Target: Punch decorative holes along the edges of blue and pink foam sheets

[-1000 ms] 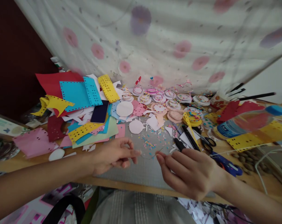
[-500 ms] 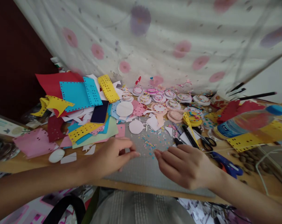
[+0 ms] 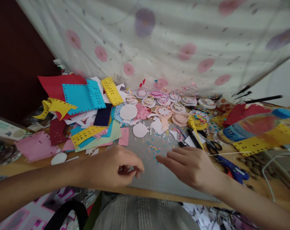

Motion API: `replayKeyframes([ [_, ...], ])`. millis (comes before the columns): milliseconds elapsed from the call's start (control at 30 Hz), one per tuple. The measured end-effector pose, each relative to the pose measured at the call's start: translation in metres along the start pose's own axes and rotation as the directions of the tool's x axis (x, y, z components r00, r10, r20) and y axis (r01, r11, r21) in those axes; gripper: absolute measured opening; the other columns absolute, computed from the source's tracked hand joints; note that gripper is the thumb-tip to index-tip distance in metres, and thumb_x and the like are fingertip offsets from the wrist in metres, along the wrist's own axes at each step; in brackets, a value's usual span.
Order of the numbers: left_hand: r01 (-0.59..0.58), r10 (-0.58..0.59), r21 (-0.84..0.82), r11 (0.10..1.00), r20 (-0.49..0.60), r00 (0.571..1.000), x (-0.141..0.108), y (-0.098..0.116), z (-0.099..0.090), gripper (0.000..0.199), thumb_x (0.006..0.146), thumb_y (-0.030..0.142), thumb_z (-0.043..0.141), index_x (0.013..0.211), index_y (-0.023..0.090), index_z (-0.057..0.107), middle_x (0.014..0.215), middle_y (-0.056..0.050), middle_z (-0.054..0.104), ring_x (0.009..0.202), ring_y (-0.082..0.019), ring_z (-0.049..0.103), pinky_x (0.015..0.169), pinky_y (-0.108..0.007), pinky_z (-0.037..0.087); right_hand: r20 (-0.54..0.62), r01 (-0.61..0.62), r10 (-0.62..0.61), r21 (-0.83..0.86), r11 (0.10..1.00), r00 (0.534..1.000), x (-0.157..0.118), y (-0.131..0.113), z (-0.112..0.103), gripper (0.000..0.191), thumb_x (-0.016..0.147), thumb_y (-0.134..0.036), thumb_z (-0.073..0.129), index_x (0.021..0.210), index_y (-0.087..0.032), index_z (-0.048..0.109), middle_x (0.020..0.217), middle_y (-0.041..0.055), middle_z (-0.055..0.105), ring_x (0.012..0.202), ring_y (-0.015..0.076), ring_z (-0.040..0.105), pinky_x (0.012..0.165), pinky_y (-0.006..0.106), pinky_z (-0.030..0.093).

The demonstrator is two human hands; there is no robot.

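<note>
The grip is unclear, neither the curled left hand point(image 3: 118, 166) nor right hand point(image 3: 190, 166) showing whether it holds anything near scattered paper bits point(image 3: 153, 148), while decorated discs point(image 3: 164, 111) far on the desk point(image 3: 145, 193) look finished and two white discs point(image 3: 140, 130), left of centre, look bare.

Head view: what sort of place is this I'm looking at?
Probably a papercraft worktable, perhaps at home: a grey mat scattered with tiny paper bits, a hole-punched yellow sheet, and black-handled scissors.
</note>
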State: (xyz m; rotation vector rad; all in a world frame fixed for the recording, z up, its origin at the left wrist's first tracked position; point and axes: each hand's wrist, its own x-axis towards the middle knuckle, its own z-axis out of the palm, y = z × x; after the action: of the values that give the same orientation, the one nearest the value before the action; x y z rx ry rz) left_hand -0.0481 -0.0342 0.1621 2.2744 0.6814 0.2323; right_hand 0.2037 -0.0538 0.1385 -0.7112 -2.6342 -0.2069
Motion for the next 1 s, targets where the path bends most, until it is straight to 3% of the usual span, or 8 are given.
replayKeyframes([
  [167, -0.128, 0.138, -0.087, 0.988, 0.124, 0.983, 0.000, -0.003, -0.005, 0.024, 0.084, 0.008, 0.050, 0.097, 0.019, 0.067, 0.087, -0.002, 0.073, 0.077, -0.011, 0.065, 0.076, -0.021, 0.047, 0.065, -0.022, 0.011, 0.168, 0.986, 0.998, -0.001, 0.000, 0.003, 0.028, 0.096, -0.013, 0.033, 0.098, -0.014, 0.061, 0.064, -0.0003, 0.054, 0.055, 0.0127, 0.047, 0.051, 0.029, 0.027],
  [300, -0.251, 0.256, -0.053, 0.966, 0.145, 0.956, -0.003, -0.005, -0.007, 0.021, 0.088, 0.019, 0.056, 0.108, 0.020, 0.064, 0.095, -0.006, 0.073, 0.086, -0.014, 0.068, 0.078, -0.021, 0.050, 0.069, -0.055, 0.036, 0.294, 0.954, 0.997, -0.003, 0.000, 0.004, 0.024, 0.093, -0.010, 0.038, 0.100, -0.015, 0.061, 0.065, -0.0011, 0.055, 0.055, 0.0115, 0.049, 0.051, 0.027, 0.029],
  [400, -0.342, 0.345, 0.127, 0.931, -0.001, 0.939, -0.007, -0.008, -0.004, 0.024, 0.088, 0.023, 0.059, 0.111, 0.021, 0.064, 0.093, -0.007, 0.074, 0.082, -0.015, 0.069, 0.074, -0.021, 0.051, 0.065, -0.110, 0.093, 0.379, 0.919, 0.994, -0.003, -0.001, 0.006, 0.022, 0.093, -0.011, 0.040, 0.100, -0.016, 0.061, 0.068, -0.0002, 0.060, 0.057, 0.0104, 0.054, 0.051, 0.025, 0.032],
  [467, -0.335, 0.369, 0.223, 0.916, -0.133, 0.920, -0.009, -0.009, -0.002, 0.030, 0.088, 0.020, 0.059, 0.117, 0.023, 0.060, 0.089, -0.004, 0.075, 0.079, -0.013, 0.070, 0.072, -0.020, 0.051, 0.055, -0.161, 0.153, 0.441, 0.883, 0.987, -0.002, -0.002, 0.006, 0.020, 0.094, -0.012, 0.043, 0.100, -0.017, 0.061, 0.071, 0.0009, 0.063, 0.060, 0.0101, 0.057, 0.052, 0.023, 0.035],
  [633, -0.305, 0.379, 0.270, 0.913, -0.292, 0.878, -0.008, -0.005, -0.001, 0.041, 0.087, 0.012, 0.059, 0.126, 0.025, 0.051, 0.080, 0.002, 0.076, 0.077, -0.012, 0.069, 0.074, -0.019, 0.049, 0.096, -0.276, 0.275, 0.600, 0.750, 0.957, 0.001, -0.007, 0.008, 0.015, 0.093, -0.017, 0.048, 0.096, -0.017, 0.063, 0.075, 0.0021, 0.067, 0.061, 0.0089, 0.058, 0.055, 0.020, 0.040],
  [733, -0.250, 0.364, 0.329, 0.910, -0.352, 0.862, -0.006, -0.002, -0.001, 0.025, 0.089, 0.019, 0.056, 0.113, 0.026, 0.057, 0.074, 0.003, 0.075, 0.067, -0.013, 0.067, 0.065, -0.022, 0.047, 0.163, -0.362, 0.337, 0.619, 0.697, 0.927, 0.003, -0.011, 0.009, 0.014, 0.092, -0.022, 0.051, 0.093, -0.017, 0.063, 0.067, -0.0008, 0.062, 0.052, 0.0066, 0.050, 0.049, 0.019, 0.035],
  [867, -0.155, 0.286, 0.310, 0.938, -0.441, 0.851, -0.003, -0.001, 0.003, 0.004, 0.087, 0.025, 0.059, 0.089, 0.023, 0.063, 0.063, 0.002, 0.070, 0.057, -0.012, 0.062, 0.057, -0.024, 0.042, 0.234, -0.472, 0.418, 0.574, 0.669, 0.878, 0.004, -0.014, 0.009, 0.013, 0.089, -0.029, 0.055, 0.089, -0.017, 0.061, 0.051, -0.0080, 0.042, 0.043, 0.0057, 0.035, 0.043, 0.019, 0.026],
  [1000, -0.079, 0.177, 0.200, 0.977, -0.537, 0.825, 0.002, 0.000, 0.010, 0.021, 0.083, 0.027, 0.064, 0.065, 0.020, 0.059, 0.052, 0.004, 0.060, 0.047, -0.008, 0.048, 0.050, -0.023, 0.036, 0.242, -0.495, 0.437, 0.529, 0.689, 0.866, 0.005, -0.017, 0.009, 0.011, 0.088, -0.028, 0.057, 0.082, -0.018, 0.055, 0.051, -0.0094, 0.037, 0.043, 0.0055, 0.031, 0.043, 0.018, 0.024],
])
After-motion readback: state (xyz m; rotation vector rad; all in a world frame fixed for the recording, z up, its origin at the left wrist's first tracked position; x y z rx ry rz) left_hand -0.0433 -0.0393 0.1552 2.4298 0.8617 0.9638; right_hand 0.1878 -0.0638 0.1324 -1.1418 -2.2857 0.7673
